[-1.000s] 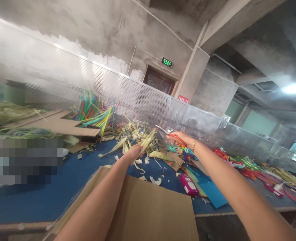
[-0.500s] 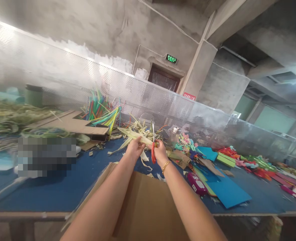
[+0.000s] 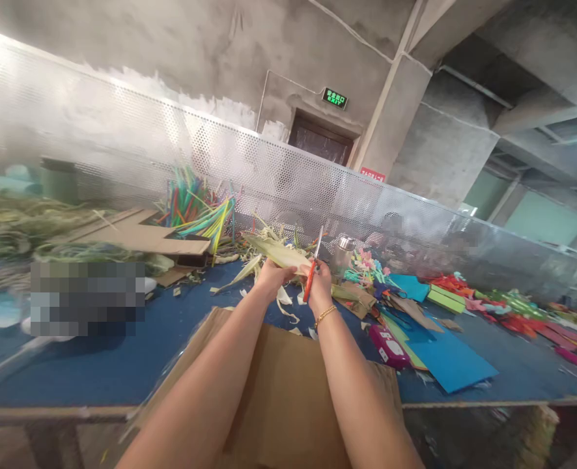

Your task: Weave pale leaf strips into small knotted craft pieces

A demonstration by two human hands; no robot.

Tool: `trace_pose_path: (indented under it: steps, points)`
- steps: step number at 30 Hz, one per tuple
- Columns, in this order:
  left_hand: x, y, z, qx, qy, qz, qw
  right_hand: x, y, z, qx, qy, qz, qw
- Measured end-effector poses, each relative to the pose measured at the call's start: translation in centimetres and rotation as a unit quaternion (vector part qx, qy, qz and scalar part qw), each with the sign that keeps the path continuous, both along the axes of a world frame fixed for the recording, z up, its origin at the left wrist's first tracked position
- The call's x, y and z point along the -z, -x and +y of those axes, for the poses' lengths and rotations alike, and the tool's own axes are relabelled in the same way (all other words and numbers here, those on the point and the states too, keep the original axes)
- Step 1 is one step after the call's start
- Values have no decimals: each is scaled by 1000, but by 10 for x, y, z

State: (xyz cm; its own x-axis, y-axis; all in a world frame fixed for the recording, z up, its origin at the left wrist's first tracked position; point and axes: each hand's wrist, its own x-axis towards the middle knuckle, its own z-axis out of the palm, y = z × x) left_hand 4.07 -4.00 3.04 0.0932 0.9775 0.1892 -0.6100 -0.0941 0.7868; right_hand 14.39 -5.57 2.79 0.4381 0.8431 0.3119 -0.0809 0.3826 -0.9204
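Observation:
A pale green corn husk (image 3: 279, 253) stretches between my hands above the blue table. My left hand (image 3: 272, 279) is closed on its near edge, thumb and fingers pinching it. In my right hand (image 3: 320, 283) is a pair of scissors (image 3: 310, 280) with red handles, blades pointing up and away. The right fingertips also touch the husk's right end. More husk strips (image 3: 242, 273) lie in a loose heap behind and left of my hands. Small pale scraps (image 3: 283, 298) are scattered on the table just below them.
A cardboard box (image 3: 288, 391) stands close in front of me, under my forearms. Colourful pipe cleaners (image 3: 191, 202) and cut cardboard (image 3: 137, 234) lie left. A clear bottle (image 3: 342, 255), blue sheets (image 3: 452, 358) and a purple power strip (image 3: 389, 346) are right. Perforated metal panel (image 3: 269, 163) runs behind.
The husk has turned and now shows its broader face between my hands. The scissors have shifted slightly right and tilt more to the right. The view has moved a little.

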Motion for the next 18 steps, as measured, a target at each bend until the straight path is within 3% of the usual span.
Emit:
trace_pose_path:
  steps: [5,8,11,14,18]
  points:
    - [-4,-1,-3,19,-14,-19,1000,2,-7,4,-48,-41,119,991]
    - [-4,1,-5,-10,58,-21,998,5,-4,7,-19,-64,103,992]
    - [0,0,-6,-16,112,48,992,8,1,7,29,-90,36,995]
    - [6,-3,-6,2,84,104,991,9,4,5,38,-111,0,993]
    - [6,-5,-5,-12,31,94,995,8,3,4,18,-115,36,992]
